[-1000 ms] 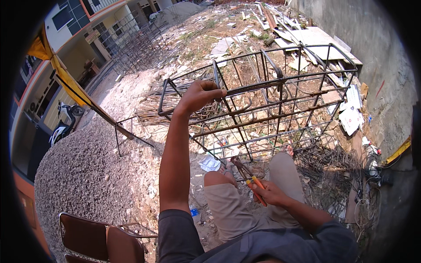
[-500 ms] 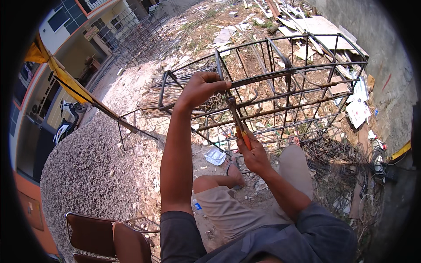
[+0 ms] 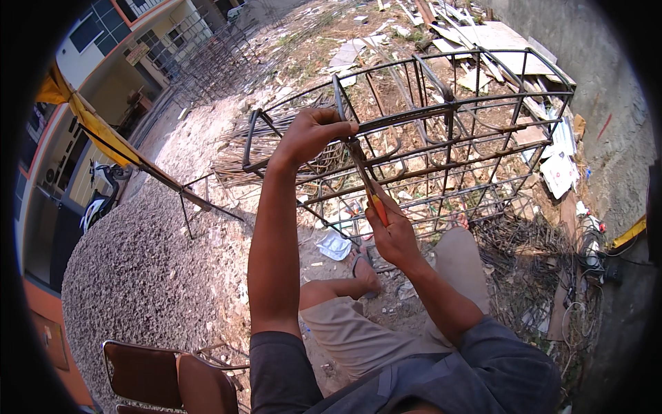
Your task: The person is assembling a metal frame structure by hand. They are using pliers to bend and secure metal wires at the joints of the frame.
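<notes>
A rebar cage (image 3: 441,141) of dark bars and bent stirrups stands in front of me. My left hand (image 3: 310,138) is closed around its near top bar, beside a stirrup, with the thumb lying along the bar. Just below that thumb, the jaws of a pair of pincers (image 3: 363,169) are up against the crossing of bar and stirrup. My right hand (image 3: 394,238) is wrapped around the orange handles of the pincers. Whether the jaws grip a tie wire there is too small to tell.
Gravel (image 3: 152,276) is heaped at left, near a brown chair (image 3: 145,372). Loose rods (image 3: 241,152) lie behind the cage. Boards (image 3: 500,45) lie at the far right by a concrete wall (image 3: 607,124). Tangled wire (image 3: 524,241) is on the ground at right.
The pincers have risen slightly and moved left, bringing their jaws to the bar crossing beneath my left thumb. My left hand keeps its hold on the bar.
</notes>
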Motion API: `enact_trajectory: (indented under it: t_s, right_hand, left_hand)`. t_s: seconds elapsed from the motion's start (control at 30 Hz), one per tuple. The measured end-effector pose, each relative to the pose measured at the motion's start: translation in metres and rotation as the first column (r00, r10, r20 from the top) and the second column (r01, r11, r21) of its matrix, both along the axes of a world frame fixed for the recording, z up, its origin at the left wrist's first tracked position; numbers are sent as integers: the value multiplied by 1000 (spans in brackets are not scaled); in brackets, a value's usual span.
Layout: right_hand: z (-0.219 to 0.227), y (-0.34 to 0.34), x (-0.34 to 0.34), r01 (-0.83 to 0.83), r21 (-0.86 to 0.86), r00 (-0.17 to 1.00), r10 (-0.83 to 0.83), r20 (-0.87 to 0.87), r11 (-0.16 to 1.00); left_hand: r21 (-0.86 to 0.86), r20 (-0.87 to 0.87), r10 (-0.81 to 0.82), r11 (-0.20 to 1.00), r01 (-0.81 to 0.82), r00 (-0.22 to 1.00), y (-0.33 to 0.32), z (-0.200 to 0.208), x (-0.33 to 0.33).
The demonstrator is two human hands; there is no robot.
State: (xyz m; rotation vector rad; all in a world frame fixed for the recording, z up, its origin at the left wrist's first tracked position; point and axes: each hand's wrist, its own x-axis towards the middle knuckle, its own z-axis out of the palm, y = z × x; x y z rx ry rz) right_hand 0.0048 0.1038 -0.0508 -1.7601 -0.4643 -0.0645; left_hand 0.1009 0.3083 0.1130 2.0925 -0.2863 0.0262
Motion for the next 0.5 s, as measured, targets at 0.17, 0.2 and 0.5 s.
enact_trajectory:
  t_s: [0.17, 0.2, 0.5]
  right_hand:
    - [-5, 3, 3, 61, 3, 995, -61, 83, 998]
    - [5, 0, 2, -43, 8, 996, 43, -79, 999]
    - [-33, -10, 10, -414, 895, 245, 967, -64, 164]
  left_hand:
    - [14, 2, -1, 1000, 1, 1000, 0, -1, -1]
    - [19, 7, 11, 1000, -11, 1000, 5, -4, -2]
    - [71, 114, 6, 997, -14, 993, 4, -5, -11]
